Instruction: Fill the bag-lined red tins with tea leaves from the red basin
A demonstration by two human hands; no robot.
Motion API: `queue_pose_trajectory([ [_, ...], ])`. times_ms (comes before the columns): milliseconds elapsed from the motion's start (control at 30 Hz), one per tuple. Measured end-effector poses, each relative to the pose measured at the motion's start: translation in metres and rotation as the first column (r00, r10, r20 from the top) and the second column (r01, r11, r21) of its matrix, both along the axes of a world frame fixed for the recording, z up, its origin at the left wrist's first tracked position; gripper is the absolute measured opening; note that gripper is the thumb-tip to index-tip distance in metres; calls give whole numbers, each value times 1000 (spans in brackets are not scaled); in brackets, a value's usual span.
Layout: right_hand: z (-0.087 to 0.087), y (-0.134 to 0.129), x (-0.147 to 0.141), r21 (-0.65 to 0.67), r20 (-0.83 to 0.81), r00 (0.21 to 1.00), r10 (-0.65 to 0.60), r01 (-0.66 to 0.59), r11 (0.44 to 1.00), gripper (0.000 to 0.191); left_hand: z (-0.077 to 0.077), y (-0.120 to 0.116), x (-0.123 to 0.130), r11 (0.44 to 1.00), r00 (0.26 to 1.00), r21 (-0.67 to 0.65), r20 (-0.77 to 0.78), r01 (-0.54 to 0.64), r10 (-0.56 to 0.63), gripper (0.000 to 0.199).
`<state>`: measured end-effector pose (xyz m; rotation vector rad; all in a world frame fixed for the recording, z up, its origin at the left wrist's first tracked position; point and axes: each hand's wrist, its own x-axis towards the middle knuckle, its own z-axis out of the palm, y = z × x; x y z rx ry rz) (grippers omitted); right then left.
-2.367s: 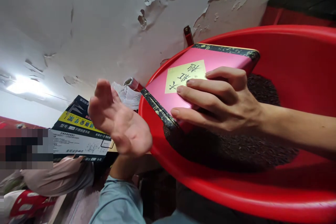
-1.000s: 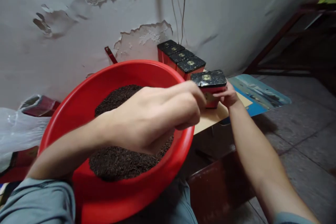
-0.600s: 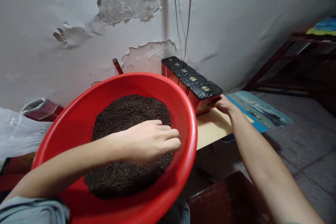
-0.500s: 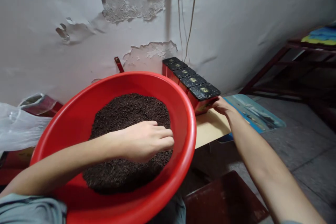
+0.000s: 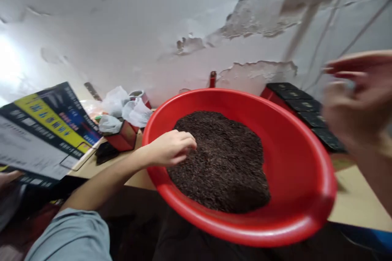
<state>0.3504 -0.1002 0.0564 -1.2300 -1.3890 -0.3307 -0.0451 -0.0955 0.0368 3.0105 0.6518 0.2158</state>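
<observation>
A large red basin (image 5: 300, 142) holds a heap of dark, loose dried bits (image 5: 220, 159) that look like tea leaves. Over the heap's left edge is my left hand (image 5: 174, 147), palm down with its fingers curled in; whatever it may hold is hidden. My right hand (image 5: 361, 98) is raised at the far right, smeared by motion. A gap shows between its thumb and fingers, with nothing visible in it. Behind and below that hand stands a row of red tins with black lids (image 5: 301, 104), partly covered by it.
Left of the basin, a red tin (image 5: 122, 136) lined with a plastic bag and white plastic bags (image 5: 134, 110) stand on a tan board (image 5: 364, 200). A large printed sheet or bag (image 5: 49, 130) is at far left, by another person's hand (image 5: 9, 177). The peeling wall runs behind.
The view has swung left, bringing in the printed sheet and bags. My right hand has come off the nearest tin and risen. My left hand is now over the heap's left edge, still curled.
</observation>
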Motion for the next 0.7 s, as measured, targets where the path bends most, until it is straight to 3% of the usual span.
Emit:
queue_pose_trajectory([
  [33,13,9,-48,71,176,981,82,-96,993,36,-1,2,-18,994,994,39,38,-101,99,21],
  [100,29,27,-147,-112,515,800,310,-296,949,32,-5,7,-54,933,935,99,110,-347,336,21],
  [133,30,37,-194,-251,620,679,392,-302,920,32,-7,9,-72,864,869,116,149,-490,472,22],
  [200,25,55,-279,-447,713,472,519,-264,854,29,-15,14,-110,642,650,113,208,-758,731,27],
  [267,12,74,-344,-550,721,370,586,-209,809,29,-29,19,-143,401,403,50,178,-915,898,30],
  [300,6,84,-369,-591,710,353,609,-171,788,29,-38,23,-156,324,322,3,131,-946,938,31],
  [333,0,93,-389,-621,697,358,621,-132,773,29,-50,28,-165,292,288,-49,75,-955,955,33],
  [433,-11,116,-419,-657,680,407,610,-30,753,31,-86,50,-169,322,324,-179,20,-930,946,52],
  [533,-13,128,-418,-647,700,420,578,31,762,32,-110,77,-158,357,347,-194,82,-914,934,62],
  [600,-13,129,-407,-627,715,428,553,42,778,33,-115,91,-153,394,385,-169,84,-904,919,54],
  [700,-10,124,-384,-571,727,471,499,11,821,36,-108,102,-156,422,418,-137,61,-896,906,38],
])
